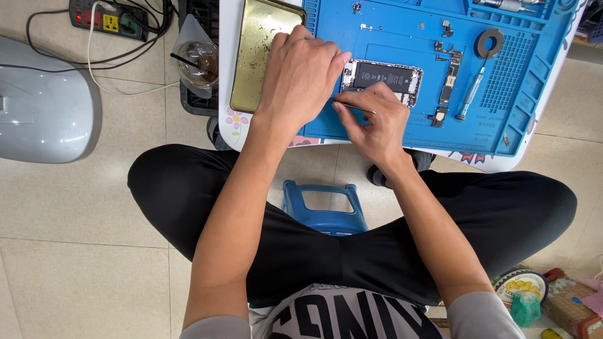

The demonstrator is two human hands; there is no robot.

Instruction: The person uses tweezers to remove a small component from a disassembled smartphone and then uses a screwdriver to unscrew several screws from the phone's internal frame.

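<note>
Blue mat point(502, 119) on a low table, opened phone point(383, 78) near its front edge.
Left hand point(300, 75) lies flat, pinning the phone; right hand point(375, 119) pinches tweezers point(353, 107) — light, fragile innards, so I'd grip the frame's edges.

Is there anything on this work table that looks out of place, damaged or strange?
Only the opened phone on the blue mat: its circuit board and small parts lie loose beside it. The gold tray carries dark specks. Nothing looks spilled.

Left hand point(300, 75) flat, palm down; right hand point(375, 122) pinched (fingers curled).
</note>
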